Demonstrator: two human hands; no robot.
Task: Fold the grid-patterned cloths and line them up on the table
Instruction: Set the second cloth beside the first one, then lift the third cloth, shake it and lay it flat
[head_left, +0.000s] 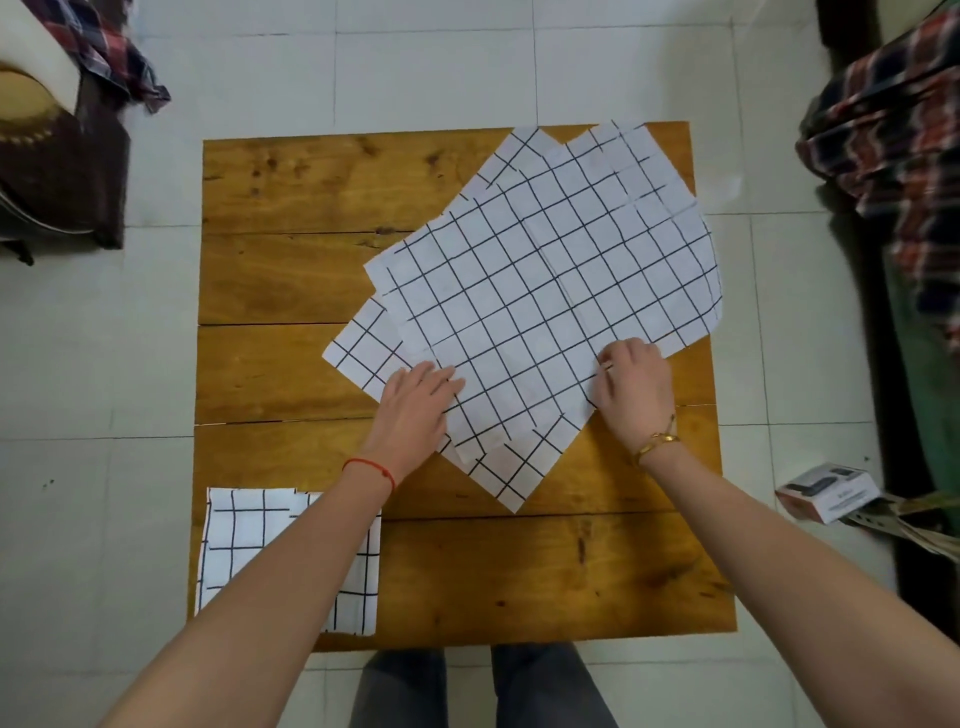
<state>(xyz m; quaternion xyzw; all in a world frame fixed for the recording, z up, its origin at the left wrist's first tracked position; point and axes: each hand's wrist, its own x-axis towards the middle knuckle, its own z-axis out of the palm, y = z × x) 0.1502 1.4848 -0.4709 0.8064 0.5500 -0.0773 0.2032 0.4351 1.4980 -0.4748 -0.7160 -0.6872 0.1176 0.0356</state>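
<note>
Pale floor tiles surround a square wooden table (291, 270), which serves as the landmark for everything else. On its right half, reaching toward the far right corner, lies a loose stack of unfolded grid-patterned cloths (545, 291), fanned at a diagonal so several corners stick out. At the table's near left corner sits one folded cloth (244, 540), partly hidden under the left forearm.

The left hand (415, 405) rests flat, fingers spread, on the near left edge of the stack. The right hand (634, 384) has its fingertips curled at the top sheet's near right edge, seemingly pinching it, though whether cloth is actually caught between the fingers I cannot tell.

This looks like the start of the second fold: separating the top sheet from those beneath. The next move likely calls for peeling only that one layer while the flat hand pins the rest, then bringing it to bare wood beside the folded cloth.
</note>
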